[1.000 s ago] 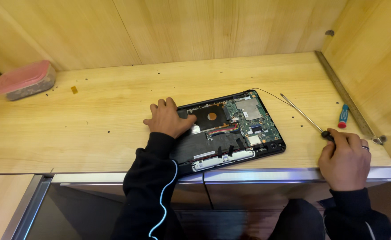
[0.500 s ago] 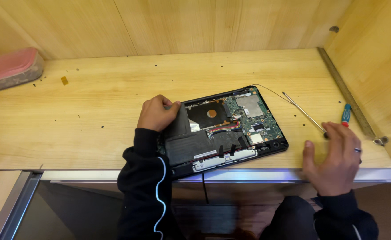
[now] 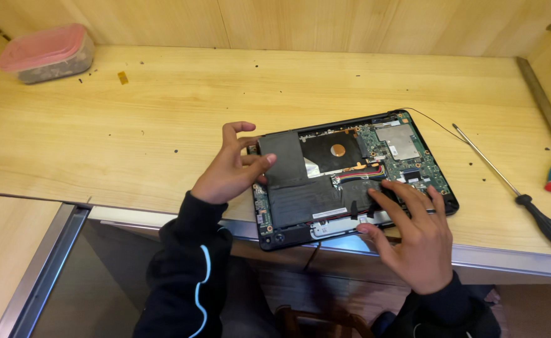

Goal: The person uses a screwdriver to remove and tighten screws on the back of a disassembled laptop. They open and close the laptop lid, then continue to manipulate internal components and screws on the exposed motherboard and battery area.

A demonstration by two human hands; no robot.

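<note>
Opened laptop [image 3: 350, 178] sits at the worktop's [image 3: 131, 138] front edge, internals exposed. Your left hand [image 3: 231, 166], fingers spread, touches its left edge; right hand [image 3: 413, 235], fingers loose, rests on the battery [image 3: 313, 200]. Likely rigid, fragile: grip the case edges.

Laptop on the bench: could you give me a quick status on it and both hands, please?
Left hand open at the left edge of the opened laptop. Right hand open, fingers on its front right. Long screwdriver lies apart on the bench.

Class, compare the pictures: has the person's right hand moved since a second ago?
Yes. The right hand has left the long screwdriver at the desk's right end and gone leftward onto the opened laptop, fingers resting on its near right part.
</note>
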